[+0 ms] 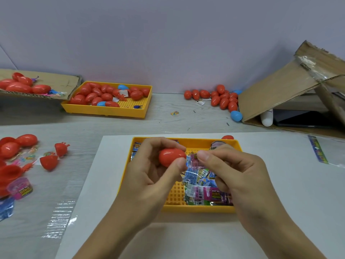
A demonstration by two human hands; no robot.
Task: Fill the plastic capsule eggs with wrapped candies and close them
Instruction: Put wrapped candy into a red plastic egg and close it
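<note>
My left hand (149, 171) grips a red plastic capsule egg (170, 156) between thumb and fingers, above a yellow tray (186, 142). My right hand (235, 169) pinches a pink wrapped candy (196, 161) right beside the egg's open end. Several wrapped candies (203, 191) in blue, pink and green lie in the tray's right half. The egg's opening faces the candy and is partly hidden by my fingers.
A second yellow tray (104, 109) of red and blue eggs stands at the back left. Loose eggs (220, 99) lie at the back right beside a cardboard box (283, 90). Open egg halves (48, 161) and small toys lie at the left.
</note>
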